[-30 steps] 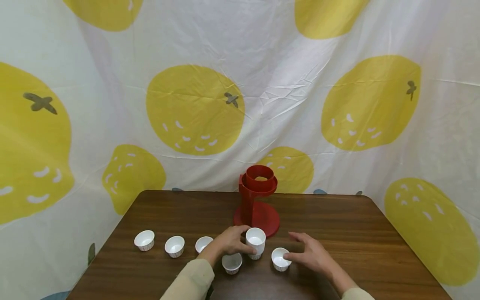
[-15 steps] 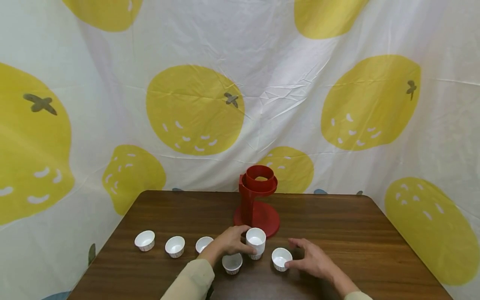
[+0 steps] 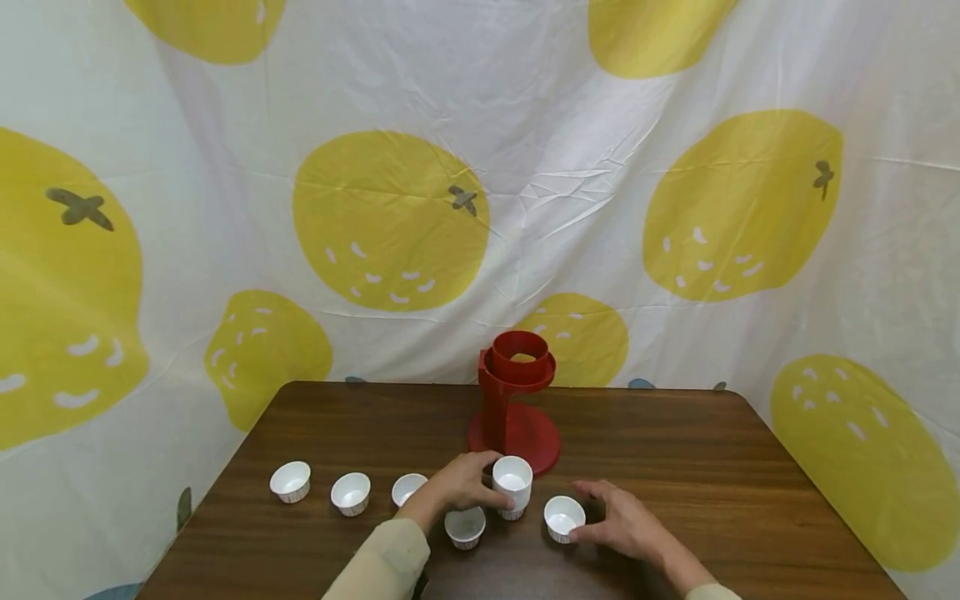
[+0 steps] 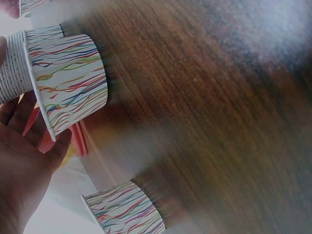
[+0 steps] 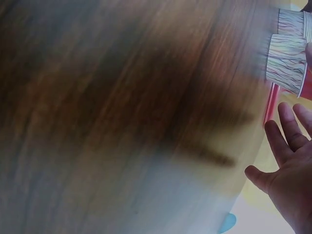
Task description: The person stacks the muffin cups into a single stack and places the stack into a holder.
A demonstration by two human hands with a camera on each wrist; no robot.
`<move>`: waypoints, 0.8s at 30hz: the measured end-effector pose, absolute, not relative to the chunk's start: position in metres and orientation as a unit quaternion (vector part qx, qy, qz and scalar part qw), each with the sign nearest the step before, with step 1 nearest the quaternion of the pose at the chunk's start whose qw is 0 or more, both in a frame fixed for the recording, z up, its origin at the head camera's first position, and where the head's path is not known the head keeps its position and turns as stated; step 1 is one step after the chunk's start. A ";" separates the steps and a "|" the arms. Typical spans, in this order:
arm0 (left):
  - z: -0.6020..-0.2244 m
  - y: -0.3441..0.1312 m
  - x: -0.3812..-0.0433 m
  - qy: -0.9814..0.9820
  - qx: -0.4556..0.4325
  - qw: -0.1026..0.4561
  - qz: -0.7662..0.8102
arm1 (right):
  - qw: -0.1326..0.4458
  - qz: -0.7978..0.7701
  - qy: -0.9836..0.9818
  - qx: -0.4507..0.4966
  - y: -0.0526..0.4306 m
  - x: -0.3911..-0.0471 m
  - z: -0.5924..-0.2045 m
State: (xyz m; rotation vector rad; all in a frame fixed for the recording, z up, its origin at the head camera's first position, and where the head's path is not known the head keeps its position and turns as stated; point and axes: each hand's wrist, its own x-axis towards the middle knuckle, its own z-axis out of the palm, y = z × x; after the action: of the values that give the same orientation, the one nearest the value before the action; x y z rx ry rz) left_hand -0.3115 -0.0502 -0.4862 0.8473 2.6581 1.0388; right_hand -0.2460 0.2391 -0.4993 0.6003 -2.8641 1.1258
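My left hand (image 3: 463, 483) grips a short stack of white paper cups (image 3: 513, 481) between thumb and fingers, in the middle of the head view. Seen from the left wrist, the stack (image 4: 14, 63) shows ridged, nested rims. In front of it stands a single paper cup (image 3: 465, 528) with wavy coloured lines (image 4: 73, 80). Another single cup (image 3: 564, 517) stands upright to the right of the stack. Beside that cup is my right hand (image 3: 622, 518), its fingers spread and its thumb tip at the cup's near right side.
Behind the stack stands a red stand (image 3: 495, 408) with a ring-shaped top and round base. Three more cups line up to the left: a far one (image 3: 290, 482), a middle one (image 3: 350, 493) and one (image 3: 408, 487) partly behind my left arm. A lemon-print cloth (image 3: 555, 208) hangs behind the table.
My right thumb has slid from over the right cup's rim to its near right side, and the fingers have lowered slightly. The left hand and its stack stay in place.
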 end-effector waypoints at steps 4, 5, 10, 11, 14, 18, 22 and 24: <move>-0.486 -0.050 -0.312 0.890 0.282 0.083 0.348 | -0.001 0.361 -0.912 0.193 0.238 -0.246 -0.500; -0.486 -0.050 -0.312 0.891 0.282 0.083 0.347 | -0.003 0.361 -0.912 0.194 0.237 -0.246 -0.500; -0.487 -0.050 -0.312 0.891 0.279 0.085 0.347 | -0.003 0.356 -0.913 0.201 0.237 -0.246 -0.502; -0.486 -0.050 -0.312 0.891 0.279 0.085 0.347 | -0.003 0.355 -0.913 0.202 0.237 -0.247 -0.503; -0.486 -0.050 -0.311 0.892 0.276 0.086 0.346 | -0.003 0.349 -0.915 0.204 0.237 -0.248 -0.503; -0.487 -0.049 -0.311 0.894 0.276 0.086 0.344 | -0.007 0.344 -0.917 0.201 0.236 -0.248 -0.504; -0.486 -0.050 -0.311 0.893 0.281 0.083 0.342 | -0.006 0.342 -0.919 0.196 0.236 -0.248 -0.503; -0.486 -0.050 -0.311 0.891 0.288 0.079 0.342 | -0.002 0.343 -0.919 0.193 0.235 -0.248 -0.503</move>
State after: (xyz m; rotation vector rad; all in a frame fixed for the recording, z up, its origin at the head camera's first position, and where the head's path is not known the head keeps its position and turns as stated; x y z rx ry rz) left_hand -0.3106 -0.0503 -0.4861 0.8623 2.6661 1.0244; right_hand -0.2481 0.2354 -0.5027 0.6087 -2.8916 1.0799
